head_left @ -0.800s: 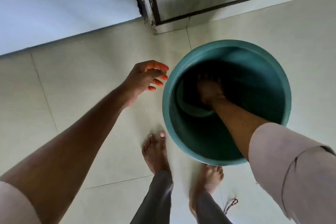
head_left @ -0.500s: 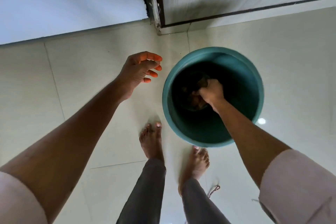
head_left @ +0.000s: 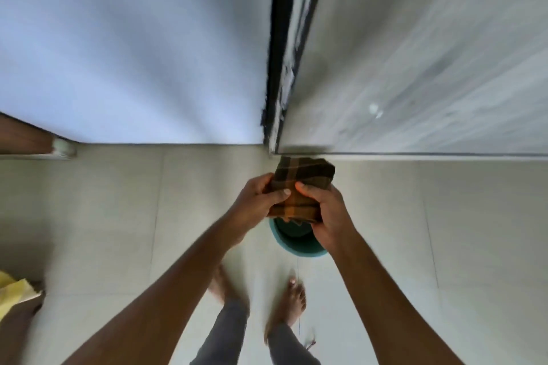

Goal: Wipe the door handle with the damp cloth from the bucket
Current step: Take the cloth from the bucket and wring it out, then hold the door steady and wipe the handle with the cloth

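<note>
Ahead of you: pale wall on the left, grey door point(head_left: 430, 53) on the right, dark frame edge point(head_left: 277, 53) between; no handle in view, so you must look up to find it. Below, teal bucket point(head_left: 292, 241) on the tiled floor point(head_left: 118, 216), mostly hidden by your arms. Over it, checked cloth point(head_left: 302, 184) bunched between both hands: left hand point(head_left: 259, 201) and right hand point(head_left: 327, 210) each clenched round it, thumbs on top. Likely wringing. Twist over the bucket so drips fall inside; stop at damp.

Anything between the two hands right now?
Yes, the head view shows the folded checked cloth bunched between the left hand and right hand, both gripping it above the bucket.
</note>
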